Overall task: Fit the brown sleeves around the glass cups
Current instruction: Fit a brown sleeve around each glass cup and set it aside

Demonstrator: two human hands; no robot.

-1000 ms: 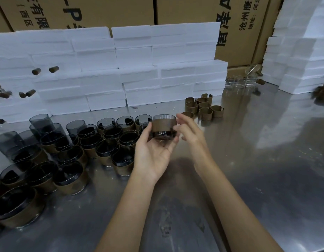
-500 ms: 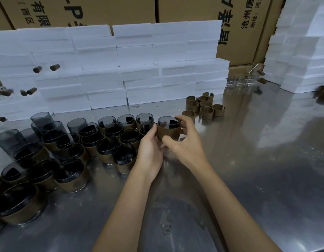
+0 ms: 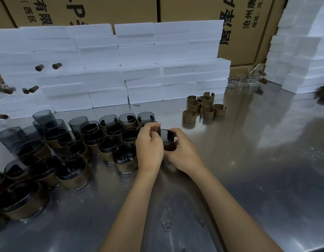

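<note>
While both hands hold the smoky dark glass cup (image 3: 166, 140) with its brown paper sleeve (image 3: 170, 147) low over the steel tabletop (image 3: 248, 170), the left hand (image 3: 149, 148) pinches the rim and the right hand (image 3: 183, 153) curls around the sleeve. Seat it level, beside the finished sleeved cups (image 3: 95, 148).
</note>
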